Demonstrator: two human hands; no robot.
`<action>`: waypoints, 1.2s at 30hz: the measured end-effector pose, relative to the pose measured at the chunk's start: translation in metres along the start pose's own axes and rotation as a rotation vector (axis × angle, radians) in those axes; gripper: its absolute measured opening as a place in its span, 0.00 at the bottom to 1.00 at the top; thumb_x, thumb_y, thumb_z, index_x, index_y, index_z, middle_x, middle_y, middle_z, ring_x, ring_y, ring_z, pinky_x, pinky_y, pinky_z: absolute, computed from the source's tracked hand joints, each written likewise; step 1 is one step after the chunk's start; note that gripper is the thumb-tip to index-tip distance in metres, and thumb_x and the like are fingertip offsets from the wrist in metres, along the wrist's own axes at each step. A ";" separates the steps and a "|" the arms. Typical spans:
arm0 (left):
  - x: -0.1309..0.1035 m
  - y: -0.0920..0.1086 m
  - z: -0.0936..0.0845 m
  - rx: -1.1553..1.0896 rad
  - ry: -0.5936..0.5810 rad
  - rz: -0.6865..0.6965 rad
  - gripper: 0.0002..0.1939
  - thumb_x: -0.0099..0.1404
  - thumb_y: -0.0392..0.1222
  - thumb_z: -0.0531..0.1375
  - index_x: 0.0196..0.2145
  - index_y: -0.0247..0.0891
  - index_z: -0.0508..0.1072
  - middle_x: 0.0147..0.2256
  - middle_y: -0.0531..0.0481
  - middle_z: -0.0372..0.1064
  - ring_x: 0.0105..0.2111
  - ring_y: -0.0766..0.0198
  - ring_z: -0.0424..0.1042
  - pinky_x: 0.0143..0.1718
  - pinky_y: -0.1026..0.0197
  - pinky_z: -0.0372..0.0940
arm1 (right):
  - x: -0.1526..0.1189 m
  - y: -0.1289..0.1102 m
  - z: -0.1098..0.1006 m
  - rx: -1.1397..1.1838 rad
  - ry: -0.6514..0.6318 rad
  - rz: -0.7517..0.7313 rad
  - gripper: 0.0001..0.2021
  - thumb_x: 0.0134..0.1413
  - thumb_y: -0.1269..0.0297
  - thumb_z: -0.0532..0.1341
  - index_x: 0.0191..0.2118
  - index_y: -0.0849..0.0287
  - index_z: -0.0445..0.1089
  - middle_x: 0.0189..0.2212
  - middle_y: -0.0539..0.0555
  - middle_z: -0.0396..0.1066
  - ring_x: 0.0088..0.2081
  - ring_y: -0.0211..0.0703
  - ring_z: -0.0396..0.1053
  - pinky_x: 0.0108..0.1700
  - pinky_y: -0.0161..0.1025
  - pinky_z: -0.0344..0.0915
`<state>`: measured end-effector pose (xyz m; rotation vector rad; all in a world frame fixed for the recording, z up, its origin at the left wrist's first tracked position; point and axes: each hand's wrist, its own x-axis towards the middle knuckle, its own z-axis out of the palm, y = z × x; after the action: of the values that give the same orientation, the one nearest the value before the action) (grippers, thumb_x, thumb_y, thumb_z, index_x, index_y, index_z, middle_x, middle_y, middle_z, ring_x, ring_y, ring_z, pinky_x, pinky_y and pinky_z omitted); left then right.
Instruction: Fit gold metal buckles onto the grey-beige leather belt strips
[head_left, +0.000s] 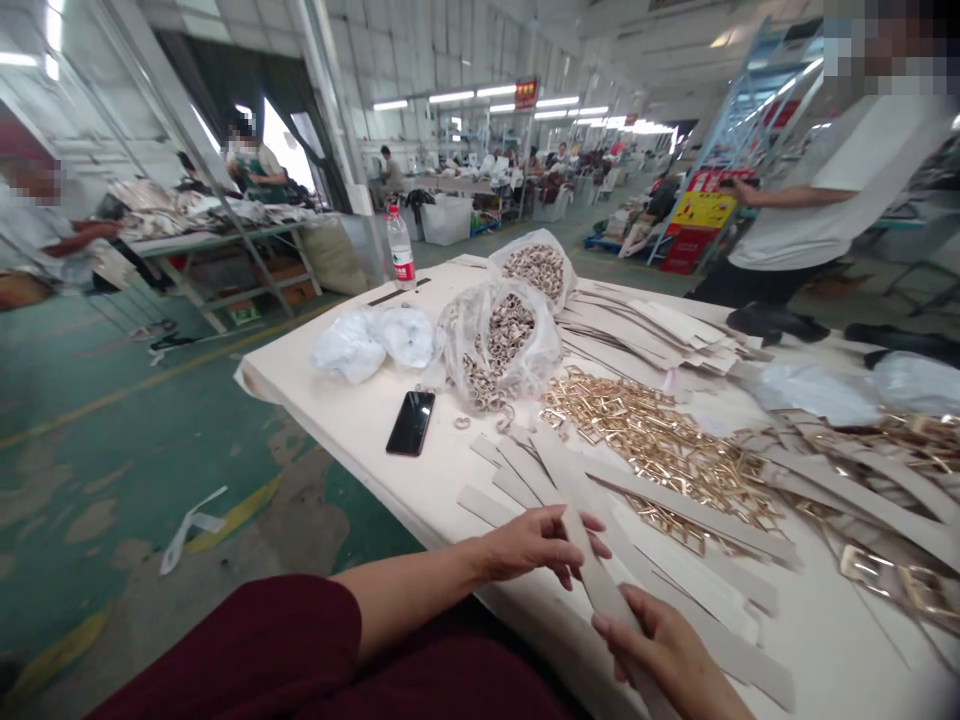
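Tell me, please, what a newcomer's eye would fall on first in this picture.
Probably the glittering heap of gold-coloured buckles spread over the pale table, just beyond the hands. Next might come the clear plastic bag of small beige loops behind the phone, and the red-capped bottle standing near the far edge. Closest of all, the left hand and right hand hold a pale strip.

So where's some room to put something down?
Between the phone, the white bags and the table edge. There's a little gap between the phone and the grey strips too. It's crowded where the gold buckles are piled.
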<state>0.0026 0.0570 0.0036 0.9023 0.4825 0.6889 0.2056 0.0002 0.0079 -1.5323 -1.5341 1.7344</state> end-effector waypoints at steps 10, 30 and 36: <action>0.001 -0.037 -0.003 0.018 0.228 -0.067 0.16 0.48 0.45 0.67 0.29 0.31 0.70 0.23 0.52 0.68 0.20 0.73 0.63 0.22 0.69 0.56 | 0.033 0.021 0.041 0.481 -0.042 0.076 0.20 0.46 0.46 0.62 0.34 0.60 0.69 0.21 0.51 0.70 0.18 0.35 0.65 0.21 0.32 0.60; 0.097 0.102 -0.191 1.604 0.572 0.097 0.14 0.66 0.37 0.50 0.44 0.34 0.72 0.46 0.43 0.67 0.46 0.59 0.65 0.48 0.60 0.59 | 0.066 0.066 0.003 -0.274 0.461 -0.110 0.23 0.52 0.43 0.53 0.46 0.53 0.69 0.48 0.55 0.71 0.55 0.58 0.61 0.59 0.53 0.55; 0.130 0.104 -0.193 1.702 0.460 -0.032 0.07 0.59 0.30 0.55 0.29 0.32 0.74 0.39 0.41 0.69 0.39 0.55 0.68 0.41 0.57 0.61 | 0.070 0.067 0.002 -0.217 0.526 -0.150 0.21 0.46 0.45 0.58 0.41 0.53 0.74 0.45 0.55 0.73 0.54 0.64 0.62 0.60 0.56 0.53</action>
<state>-0.0663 0.3005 -0.0265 2.3068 1.5827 0.3152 0.2042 0.0331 -0.0829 -1.7446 -1.5343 0.9965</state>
